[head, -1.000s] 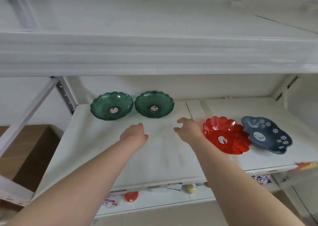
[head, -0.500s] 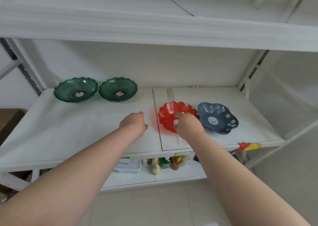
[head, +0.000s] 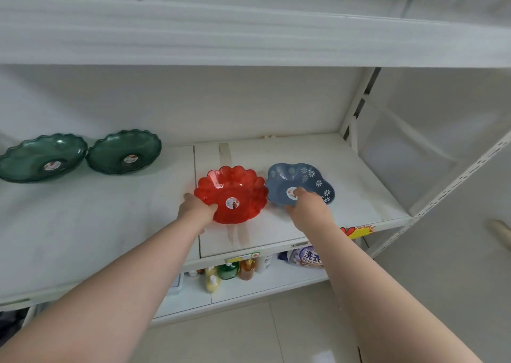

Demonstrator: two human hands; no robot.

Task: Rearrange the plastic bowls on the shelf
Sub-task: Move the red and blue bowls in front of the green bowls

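Both hands have moved onto the bowls: the left hand (head: 197,212), empty and hovering half a second ago, now pinches the near-left rim of the red bowl (head: 231,194), and the right hand (head: 306,207) has shifted from the red bowl to the front rim of the blue bowl (head: 300,183), thumb inside. These two bowls sit side by side, rims about touching, on the right board of the shelf (head: 356,185). Two green bowls (head: 83,154) sit untouched at the back left. Probably both get lifted or slid next.
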